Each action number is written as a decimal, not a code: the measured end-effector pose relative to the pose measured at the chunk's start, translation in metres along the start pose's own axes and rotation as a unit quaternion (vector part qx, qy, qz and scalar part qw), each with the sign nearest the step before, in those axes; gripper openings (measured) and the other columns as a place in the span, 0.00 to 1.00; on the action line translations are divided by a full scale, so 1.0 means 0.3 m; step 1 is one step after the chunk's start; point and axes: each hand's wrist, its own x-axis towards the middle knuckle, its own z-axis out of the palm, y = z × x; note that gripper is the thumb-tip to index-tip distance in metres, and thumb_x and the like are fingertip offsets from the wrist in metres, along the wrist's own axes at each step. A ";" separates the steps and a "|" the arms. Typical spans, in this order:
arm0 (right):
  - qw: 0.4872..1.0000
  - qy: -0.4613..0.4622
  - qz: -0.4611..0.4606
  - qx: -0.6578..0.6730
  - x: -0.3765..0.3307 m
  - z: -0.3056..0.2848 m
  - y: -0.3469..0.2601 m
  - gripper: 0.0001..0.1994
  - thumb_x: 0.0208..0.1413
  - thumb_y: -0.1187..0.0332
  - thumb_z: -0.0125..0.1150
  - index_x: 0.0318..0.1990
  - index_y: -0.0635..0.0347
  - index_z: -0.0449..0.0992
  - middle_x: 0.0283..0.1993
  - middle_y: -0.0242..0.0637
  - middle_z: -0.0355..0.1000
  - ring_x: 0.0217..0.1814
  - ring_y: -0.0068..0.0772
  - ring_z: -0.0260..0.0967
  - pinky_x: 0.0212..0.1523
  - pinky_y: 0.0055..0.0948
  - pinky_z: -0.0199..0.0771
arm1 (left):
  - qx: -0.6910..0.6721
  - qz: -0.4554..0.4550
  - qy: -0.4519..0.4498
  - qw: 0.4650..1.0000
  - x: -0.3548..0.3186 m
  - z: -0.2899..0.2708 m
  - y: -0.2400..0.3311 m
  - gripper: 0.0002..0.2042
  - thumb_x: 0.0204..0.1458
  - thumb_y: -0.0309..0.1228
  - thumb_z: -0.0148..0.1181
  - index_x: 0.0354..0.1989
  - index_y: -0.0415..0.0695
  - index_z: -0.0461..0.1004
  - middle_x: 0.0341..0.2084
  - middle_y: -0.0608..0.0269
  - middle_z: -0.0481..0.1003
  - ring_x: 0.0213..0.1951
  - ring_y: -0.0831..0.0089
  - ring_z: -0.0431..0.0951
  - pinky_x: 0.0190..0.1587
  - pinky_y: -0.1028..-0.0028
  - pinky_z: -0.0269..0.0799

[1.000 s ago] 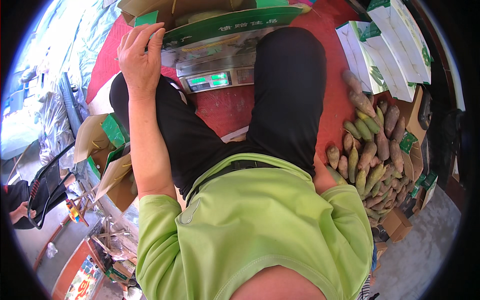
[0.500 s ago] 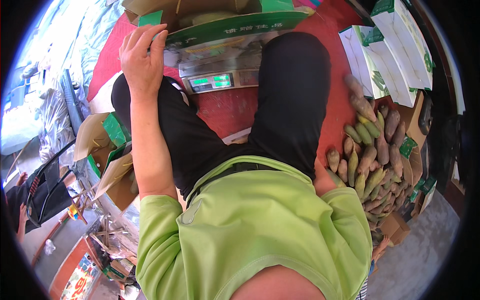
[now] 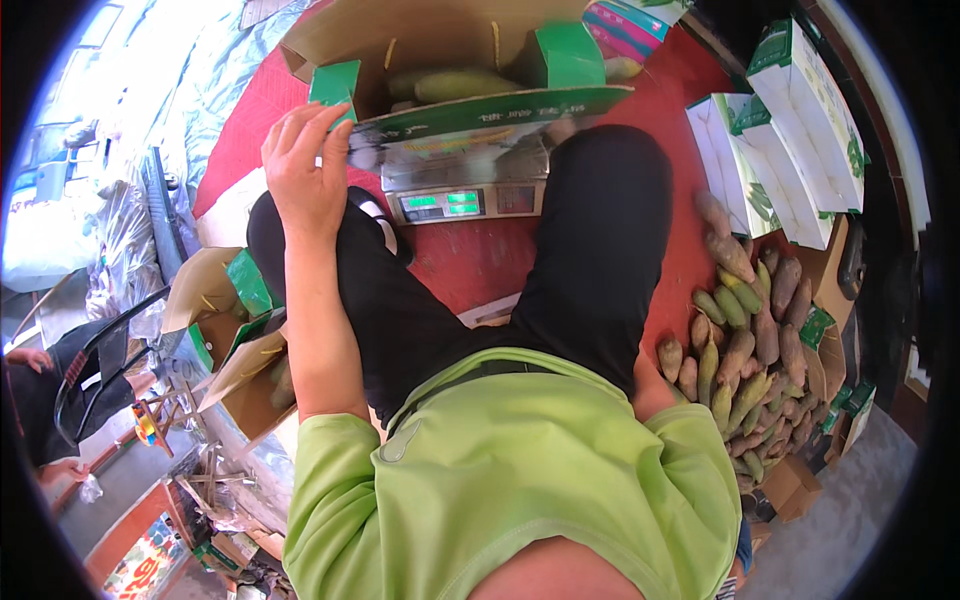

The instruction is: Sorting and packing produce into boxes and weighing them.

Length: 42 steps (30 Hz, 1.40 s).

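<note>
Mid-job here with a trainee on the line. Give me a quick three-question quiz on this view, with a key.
1. Fill in: the vegetable pile lies on the person's ___ side.
2. The scale display is lit in: a) red, b) green, c) blue.
3. True or false: the left hand rests on the scale display.

Key: 1. right; 2. b; 3. false, it is at the left front corner of the open box.

The box (image 3: 450, 122) gapes upward; the right knee (image 3: 612, 165) obstructs its front.
</note>
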 end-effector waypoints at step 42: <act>0.937 -0.189 -0.260 -0.138 0.487 0.361 -1.202 0.15 0.59 0.72 0.55 0.53 0.63 0.71 0.42 0.32 0.72 0.42 0.20 0.67 0.41 0.19 0.67 | 0.096 -0.104 0.085 0.986 -0.112 -0.248 -0.107 0.11 0.44 0.30 0.66 0.37 0.45 0.78 0.35 0.60 0.77 0.43 0.59 0.75 0.48 0.63 0.67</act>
